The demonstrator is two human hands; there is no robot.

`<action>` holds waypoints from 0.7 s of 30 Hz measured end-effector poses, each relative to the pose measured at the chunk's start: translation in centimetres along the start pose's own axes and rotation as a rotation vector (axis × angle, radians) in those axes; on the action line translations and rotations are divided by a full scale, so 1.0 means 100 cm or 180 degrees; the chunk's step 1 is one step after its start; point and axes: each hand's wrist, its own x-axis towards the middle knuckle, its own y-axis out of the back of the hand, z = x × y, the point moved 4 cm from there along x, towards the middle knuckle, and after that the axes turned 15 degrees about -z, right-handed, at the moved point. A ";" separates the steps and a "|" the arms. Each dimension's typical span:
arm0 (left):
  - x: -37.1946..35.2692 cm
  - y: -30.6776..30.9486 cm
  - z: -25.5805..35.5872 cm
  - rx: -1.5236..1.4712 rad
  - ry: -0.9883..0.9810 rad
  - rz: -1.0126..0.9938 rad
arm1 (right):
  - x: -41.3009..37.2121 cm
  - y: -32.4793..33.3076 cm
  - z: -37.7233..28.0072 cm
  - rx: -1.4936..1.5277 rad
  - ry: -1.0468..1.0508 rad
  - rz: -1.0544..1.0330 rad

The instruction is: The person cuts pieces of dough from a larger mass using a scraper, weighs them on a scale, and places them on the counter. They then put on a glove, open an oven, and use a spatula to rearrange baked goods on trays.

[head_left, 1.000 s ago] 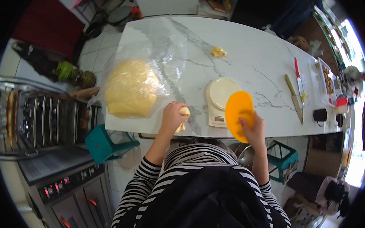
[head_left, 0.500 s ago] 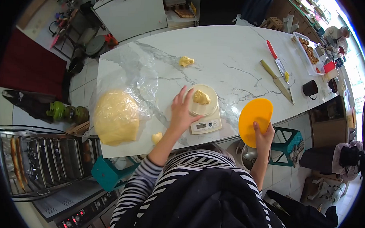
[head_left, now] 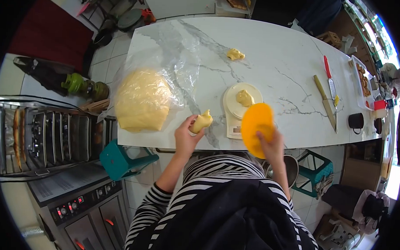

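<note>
My left hand (head_left: 186,137) is closed around a small piece of dough (head_left: 203,121) near the table's front edge. In my right hand (head_left: 274,148) is a flat oval yellow-orange dough scraper (head_left: 256,126), tilted and covering part of a white kitchen scale (head_left: 233,119). A lump of dough (head_left: 244,98) rests on the scale's round plate. Left of my left hand lies a big mound of pale yellow dough (head_left: 142,101) on a clear plastic sheet (head_left: 184,71). Farther back on the marble table sits another small dough piece (head_left: 235,54).
To the right on the table (head_left: 285,66) lie a knife (head_left: 326,105), a red-handled grater (head_left: 330,81), a dark mug (head_left: 355,121) and a plastic box of baked pieces (head_left: 362,82). Teal stools (head_left: 124,160) and an oven (head_left: 78,204) stand by the front side.
My left hand has gone from the scale plate leftward and now grips a small dough piece. My right hand has brought the scraper left, in front of the scale. The view has shifted.
</note>
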 end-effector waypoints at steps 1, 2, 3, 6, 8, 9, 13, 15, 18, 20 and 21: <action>0.001 -0.006 0.006 -0.0105 0.0574 -0.0264 | 0.006 -0.015 -0.013 -0.0259 -0.0067 -0.0322; -0.001 -0.015 0.002 -0.0122 0.0597 -0.0253 | 0.012 -0.030 -0.024 -0.0521 -0.0149 -0.0650; -0.002 -0.023 0.001 0.0746 0.0158 0.0020 | 0.018 -0.042 -0.032 -0.0642 0.0091 -0.0629; -0.002 -0.034 -0.007 0.1408 -0.0310 0.0286 | 0.039 -0.075 -0.049 -0.0720 0.0427 -0.0769; -0.005 -0.035 -0.014 0.1210 -0.0301 0.0270 | 0.045 -0.097 -0.051 -0.0665 0.0502 -0.0959; -0.005 -0.034 -0.020 0.1011 -0.0201 0.0186 | 0.048 -0.113 -0.045 -0.1168 0.0670 -0.1232; -0.004 -0.026 -0.026 0.0677 0.0373 -0.0284 | 0.061 -0.150 -0.065 -0.2019 0.0738 -0.1793; -0.006 -0.023 -0.030 0.0645 0.0291 -0.0262 | 0.081 -0.160 -0.073 -0.1874 0.0871 -0.1695; -0.011 -0.022 -0.030 0.0597 0.0160 -0.0158 | 0.093 -0.158 -0.064 -0.1608 0.1026 -0.1598; -0.013 -0.017 -0.026 0.0611 0.0083 -0.0092 | 0.079 -0.147 -0.054 -0.1471 0.1024 -0.1639; -0.015 -0.014 -0.026 0.0546 0.0303 0.0041 | 0.054 -0.136 -0.048 -0.1466 0.0979 -0.1692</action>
